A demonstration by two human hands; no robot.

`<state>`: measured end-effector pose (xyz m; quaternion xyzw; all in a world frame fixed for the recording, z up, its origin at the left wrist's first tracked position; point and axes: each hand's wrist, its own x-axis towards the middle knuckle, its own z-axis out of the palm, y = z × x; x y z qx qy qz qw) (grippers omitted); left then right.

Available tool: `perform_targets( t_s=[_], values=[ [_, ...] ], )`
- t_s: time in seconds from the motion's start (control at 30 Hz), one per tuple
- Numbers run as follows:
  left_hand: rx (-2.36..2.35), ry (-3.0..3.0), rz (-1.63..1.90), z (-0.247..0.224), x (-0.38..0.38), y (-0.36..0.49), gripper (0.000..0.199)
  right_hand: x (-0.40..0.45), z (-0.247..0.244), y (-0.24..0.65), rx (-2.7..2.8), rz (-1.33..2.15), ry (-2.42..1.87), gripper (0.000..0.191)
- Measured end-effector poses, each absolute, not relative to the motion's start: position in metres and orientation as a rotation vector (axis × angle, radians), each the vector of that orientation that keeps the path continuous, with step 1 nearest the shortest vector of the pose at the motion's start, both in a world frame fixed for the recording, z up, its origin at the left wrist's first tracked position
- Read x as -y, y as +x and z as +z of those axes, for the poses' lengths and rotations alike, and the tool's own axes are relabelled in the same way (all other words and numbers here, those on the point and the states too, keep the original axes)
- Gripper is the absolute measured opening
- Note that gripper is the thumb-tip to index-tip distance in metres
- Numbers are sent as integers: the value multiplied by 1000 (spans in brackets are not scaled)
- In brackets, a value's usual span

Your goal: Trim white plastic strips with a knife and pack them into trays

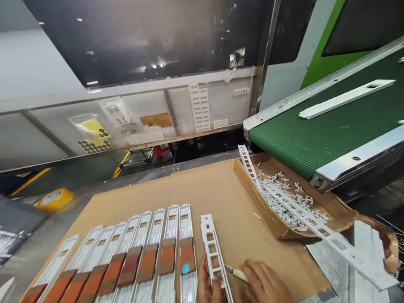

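Your left hand [208, 282] clamped one white ladder-shaped plastic frame [214, 256] on a cardboard sheet [202, 198], and your right hand [263, 284] gripped a cream-handled knife [236, 274] touching it. Nine orange-banded white strips [172, 227] lay just beside it; two more frames [315, 227] crossed a cardboard tray [268, 223].

The printed sheet [199, 108] and small label [241, 91] on the panel [179, 107] are too blurred to read.
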<state>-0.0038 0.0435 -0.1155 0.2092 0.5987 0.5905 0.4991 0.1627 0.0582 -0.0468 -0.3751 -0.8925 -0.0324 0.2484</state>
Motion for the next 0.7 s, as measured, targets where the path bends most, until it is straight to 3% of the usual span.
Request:
perform_targets(
  t_s=[0.23,0.3,0.5,0.7],
  values=[
    [-1761,1187,1460,-135,-23,8,44,-66,-90,178,2314,-57,-1364,27],
    [-1850,1405,1362,-135,-19,10,46,-68,-85,189,2256,-41,-1449,25],
    [-2380,1915,854,-126,-14,14,85,-80,-70,193,2209,55,-1517,26],
    [-2262,2203,819,-111,-28,18,59,-101,-61,169,2409,225,-1467,26]
  ],
)
